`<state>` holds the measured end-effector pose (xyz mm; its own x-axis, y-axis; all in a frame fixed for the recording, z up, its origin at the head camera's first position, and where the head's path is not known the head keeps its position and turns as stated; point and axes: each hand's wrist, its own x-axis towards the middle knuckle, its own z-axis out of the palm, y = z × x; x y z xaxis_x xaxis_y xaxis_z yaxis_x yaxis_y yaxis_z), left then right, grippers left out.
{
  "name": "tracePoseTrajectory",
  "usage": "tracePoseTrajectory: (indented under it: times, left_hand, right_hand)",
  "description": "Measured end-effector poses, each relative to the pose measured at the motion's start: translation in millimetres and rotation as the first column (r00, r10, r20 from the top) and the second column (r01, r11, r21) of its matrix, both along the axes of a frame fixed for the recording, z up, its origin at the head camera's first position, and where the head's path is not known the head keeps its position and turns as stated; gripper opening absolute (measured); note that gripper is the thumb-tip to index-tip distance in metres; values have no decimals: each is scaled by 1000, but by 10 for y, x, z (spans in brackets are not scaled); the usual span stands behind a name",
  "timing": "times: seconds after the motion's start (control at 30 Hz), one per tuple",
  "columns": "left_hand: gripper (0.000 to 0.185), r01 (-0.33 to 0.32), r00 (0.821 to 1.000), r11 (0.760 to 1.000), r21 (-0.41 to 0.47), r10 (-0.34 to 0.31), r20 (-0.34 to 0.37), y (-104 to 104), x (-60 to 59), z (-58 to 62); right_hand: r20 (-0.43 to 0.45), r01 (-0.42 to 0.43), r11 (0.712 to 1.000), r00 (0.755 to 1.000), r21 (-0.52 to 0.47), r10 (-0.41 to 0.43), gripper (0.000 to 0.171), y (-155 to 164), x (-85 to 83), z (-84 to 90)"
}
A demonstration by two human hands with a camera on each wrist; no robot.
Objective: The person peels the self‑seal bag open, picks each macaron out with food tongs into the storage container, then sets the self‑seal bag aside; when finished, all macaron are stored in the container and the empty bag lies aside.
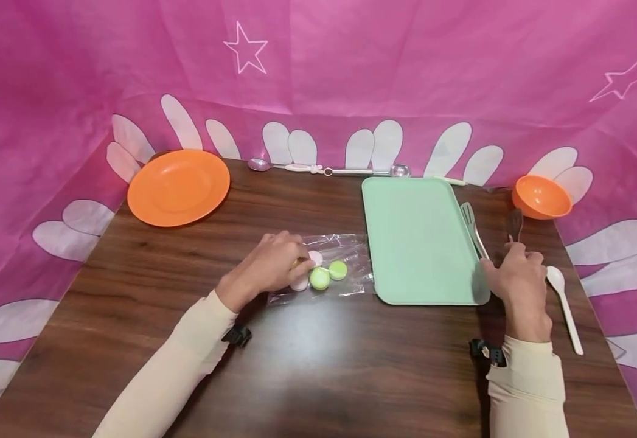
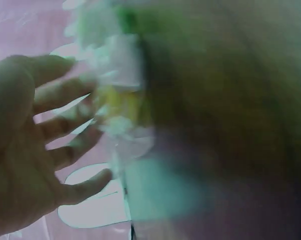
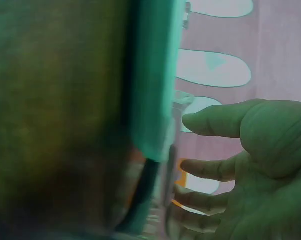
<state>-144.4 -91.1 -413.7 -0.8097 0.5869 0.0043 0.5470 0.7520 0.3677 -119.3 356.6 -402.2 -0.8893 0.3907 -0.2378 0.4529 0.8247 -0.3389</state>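
Observation:
My left hand (image 1: pixel 296 265) rests on a clear plastic bag (image 1: pixel 351 246) of small round sweets in the middle of the table. Two green sweets (image 1: pixel 320 278) lie beside its fingertips, and a pink one (image 1: pixel 315 258) and a yellow one show under the fingers. The blurred left wrist view shows the fingers (image 2: pixel 75 117) spread and only slightly bent against the sweets. My right hand (image 1: pixel 507 263) lies at the near ends of a pale slotted turner (image 1: pixel 472 227) and a dark wooden spoon (image 1: pixel 515 224), right of the mint green tray (image 1: pixel 419 237). Its fingers (image 3: pixel 210 167) are loosely bent and grip nothing.
An orange plate (image 1: pixel 178 187) sits at the back left and an orange bowl (image 1: pixel 540 196) at the back right. A white spoon (image 1: pixel 564 304) lies right of my right hand. Two metal spoons (image 1: pixel 329 170) lie along the back edge. Pink cloth walls surround the table.

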Motion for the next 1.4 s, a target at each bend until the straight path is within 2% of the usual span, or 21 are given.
tracePoseTrajectory:
  times: [0.1,0.2,0.43,0.63,0.8,1.0,1.17,1.27,1.4]
  left_hand:
    - [25,-7,996,999,35,4,89,-9,3,25]
    - [21,11,995,998,60,-17,95,30,18,18]
    - [8,-18,998,992,127,11,55,114,63,-11]
    - [8,-40,999,988,146,36,27,135,91,-29]
    - [9,-24,1000,989,144,26,-11,148,112,-15]
    - [11,4,1000,994,108,-1,-27,162,141,18]
    - [13,41,997,997,72,-36,-75,148,151,10]
    - [13,45,993,992,119,-31,-114,103,143,32]
    - [12,41,990,979,201,-12,-140,7,118,70]
  right_hand:
    - [5,13,1000,1000,-23,-13,81,-7,-27,-41]
    - [-3,23,999,1000,-37,-23,83,-2,-34,-61]
    - [-24,5,999,1000,-39,-6,86,51,-1,-111]
    - [-61,-67,996,996,-56,64,84,119,-5,-148]
    - [-82,-134,989,988,-69,128,83,183,-9,-172]
    - [-32,-118,991,993,-68,116,91,216,-8,-135]
    - [12,-79,995,997,-55,79,94,212,20,-61]
    - [-2,-57,998,998,-19,57,91,218,51,-6]
    - [-43,-77,995,996,66,80,70,236,115,87]
